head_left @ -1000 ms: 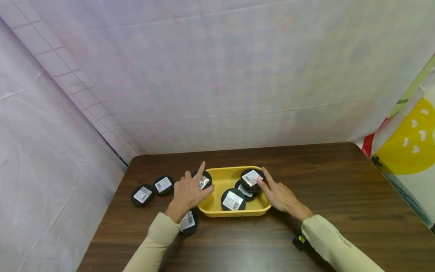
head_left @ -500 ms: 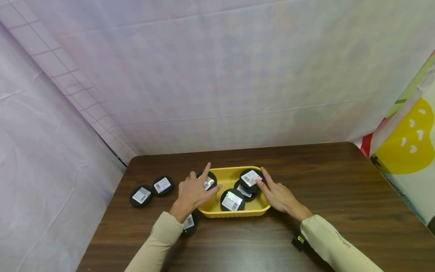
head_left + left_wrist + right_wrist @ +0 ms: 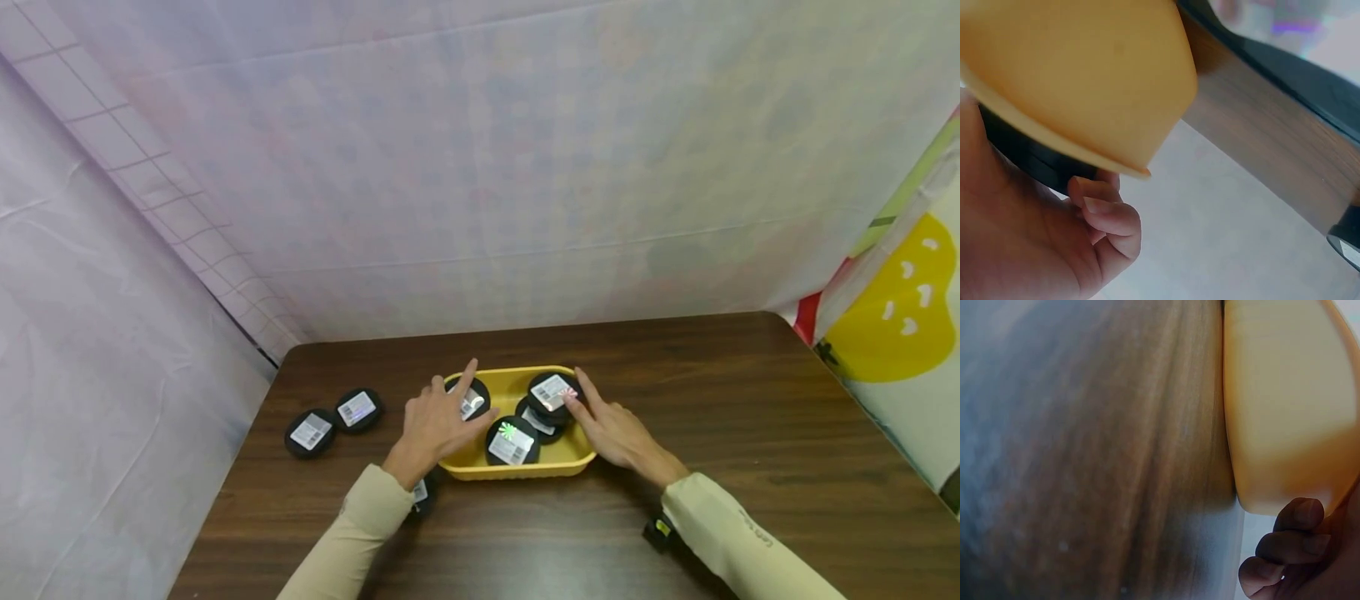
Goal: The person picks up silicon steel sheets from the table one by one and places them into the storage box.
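A yellow tray stands on the table with several flat black round containers, each with a white barcode label. At its left end my left hand grips another black round container over the rim, index finger stretched across its top. In the left wrist view, the held container's dark edge shows between palm and curled fingers, partly behind the rim. My right hand holds the tray's right end, with the thumb over the upper container's label. Its other fingers curl beside the outer wall.
On the table left of the tray lie two more black containers. Another container, partly hidden by my left sleeve, lies in front. A small black object with a yellow-green mark sits near my right sleeve. A curtain hangs behind the table.
My left hand has moved a little to the right with its container, farther over the tray. The left sleeve now covers more of the front container. My right hand has stayed in place.
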`<state>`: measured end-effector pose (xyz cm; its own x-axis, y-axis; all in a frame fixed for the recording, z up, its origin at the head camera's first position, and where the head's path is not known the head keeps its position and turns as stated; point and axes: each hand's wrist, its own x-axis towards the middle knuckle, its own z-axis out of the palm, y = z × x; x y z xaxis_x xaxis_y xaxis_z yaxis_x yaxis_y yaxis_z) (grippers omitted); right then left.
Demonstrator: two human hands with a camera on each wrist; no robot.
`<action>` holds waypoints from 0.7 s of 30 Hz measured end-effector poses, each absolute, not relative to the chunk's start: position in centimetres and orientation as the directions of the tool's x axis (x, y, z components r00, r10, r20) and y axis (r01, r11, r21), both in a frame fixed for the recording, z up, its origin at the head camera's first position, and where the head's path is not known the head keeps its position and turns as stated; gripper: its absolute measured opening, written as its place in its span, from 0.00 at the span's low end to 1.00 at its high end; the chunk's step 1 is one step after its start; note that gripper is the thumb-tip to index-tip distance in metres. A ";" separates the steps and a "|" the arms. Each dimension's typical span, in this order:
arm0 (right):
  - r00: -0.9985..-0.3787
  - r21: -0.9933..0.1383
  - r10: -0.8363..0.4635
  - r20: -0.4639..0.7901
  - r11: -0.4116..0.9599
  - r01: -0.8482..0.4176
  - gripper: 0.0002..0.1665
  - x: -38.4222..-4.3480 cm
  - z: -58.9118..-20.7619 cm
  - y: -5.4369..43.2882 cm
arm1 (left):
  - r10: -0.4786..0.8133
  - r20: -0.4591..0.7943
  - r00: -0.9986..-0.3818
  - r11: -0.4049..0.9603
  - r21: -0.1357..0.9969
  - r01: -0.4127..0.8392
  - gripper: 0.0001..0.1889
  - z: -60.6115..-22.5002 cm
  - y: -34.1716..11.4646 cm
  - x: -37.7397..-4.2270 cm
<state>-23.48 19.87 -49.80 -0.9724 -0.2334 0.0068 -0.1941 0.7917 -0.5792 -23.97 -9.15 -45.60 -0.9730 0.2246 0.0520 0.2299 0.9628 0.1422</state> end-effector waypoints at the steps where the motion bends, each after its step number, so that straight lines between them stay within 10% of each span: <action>1: -0.973 -0.579 -0.233 0.005 0.792 -0.193 0.43 -23.5 -49.8 19.9 | 0.232 0.053 -0.971 0.961 0.143 0.238 0.46 -45.7 -9.0 -24.0; 21: -0.974 -0.581 -0.227 0.021 0.789 -0.196 0.42 -23.5 -50.0 19.9 | 0.248 0.057 -0.967 0.968 0.014 0.249 0.48 -47.2 -7.9 -24.5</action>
